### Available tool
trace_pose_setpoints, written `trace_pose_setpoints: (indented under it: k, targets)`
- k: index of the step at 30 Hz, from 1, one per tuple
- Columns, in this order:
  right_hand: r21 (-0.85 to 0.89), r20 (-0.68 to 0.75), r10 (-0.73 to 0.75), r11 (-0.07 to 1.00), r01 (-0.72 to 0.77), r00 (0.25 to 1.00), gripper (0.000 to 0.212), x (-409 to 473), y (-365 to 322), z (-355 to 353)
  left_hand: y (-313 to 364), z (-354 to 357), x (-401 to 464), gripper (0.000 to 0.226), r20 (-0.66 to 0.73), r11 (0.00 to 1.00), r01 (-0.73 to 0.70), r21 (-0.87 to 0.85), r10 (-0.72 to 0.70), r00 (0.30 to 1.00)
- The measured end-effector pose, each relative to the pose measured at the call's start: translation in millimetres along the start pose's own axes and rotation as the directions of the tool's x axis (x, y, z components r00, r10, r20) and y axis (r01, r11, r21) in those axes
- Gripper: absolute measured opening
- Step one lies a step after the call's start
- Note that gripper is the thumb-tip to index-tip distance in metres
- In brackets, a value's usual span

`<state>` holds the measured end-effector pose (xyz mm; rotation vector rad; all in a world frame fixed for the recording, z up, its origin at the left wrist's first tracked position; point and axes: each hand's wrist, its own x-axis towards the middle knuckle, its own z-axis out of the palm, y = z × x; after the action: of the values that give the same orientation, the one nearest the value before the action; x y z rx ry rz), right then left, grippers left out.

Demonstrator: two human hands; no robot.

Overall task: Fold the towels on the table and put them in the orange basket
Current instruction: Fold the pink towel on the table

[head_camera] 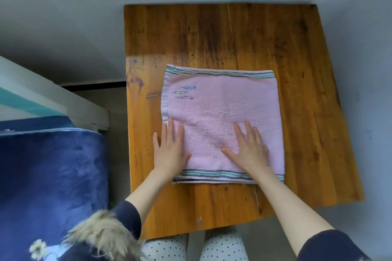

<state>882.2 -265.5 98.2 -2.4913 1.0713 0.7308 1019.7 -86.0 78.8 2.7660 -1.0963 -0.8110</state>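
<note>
A single pink towel [222, 121] lies flat on the wooden tabletop [212, 34], toward its near half, already doubled over at least once: two striped hems sit stacked at its near edge (a further striped band runs along the far edge). The left hand [169, 150] rests on the towel's near-left corner and the right hand [250, 148] on its near-right part, each grip open, fingers straight and pressing the cloth flat. The towel is nearly square, slightly longer left to right, its edges square to the tabletop. Judging by this, more folding remains, and the orange basket is not in view.
</note>
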Motion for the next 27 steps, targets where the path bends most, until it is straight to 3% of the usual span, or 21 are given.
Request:
trace_pose_setpoints:
  k: [9,15,18,22,27]
  targets:
    - [-0.056,0.131,0.059,0.997,-0.052,0.990,0.057,-38.5,-12.2,3.6,18.0,-42.2,60.4,0.073,-0.075,0.969,-0.146,0.198,0.164,0.984]
    - [0.225,0.180,0.021,0.972,-0.062,0.983,0.029,-50.5,-1.7,8.0,14.2,-38.9,52.9,0.072,-0.181,0.996,-0.069,0.057,0.078,0.980]
    - [0.253,0.056,0.080,0.963,-0.092,0.995,0.032,-43.0,8.1,2.5,1.2,-38.8,45.8,0.068,-0.251,0.996,0.031,-0.080,-0.051,0.967]
    - [0.365,-0.216,0.177,0.927,-0.089,0.960,0.023,-8.0,24.3,-20.1,-10.5,-45.5,46.8,0.039,-0.388,0.978,0.089,-0.186,-0.157,0.908]
    - [0.364,-0.432,0.217,0.930,-0.051,0.875,0.048,46.8,34.7,-54.7,-10.5,-52.3,54.7,0.027,-0.412,0.939,0.160,-0.305,-0.282,0.867]
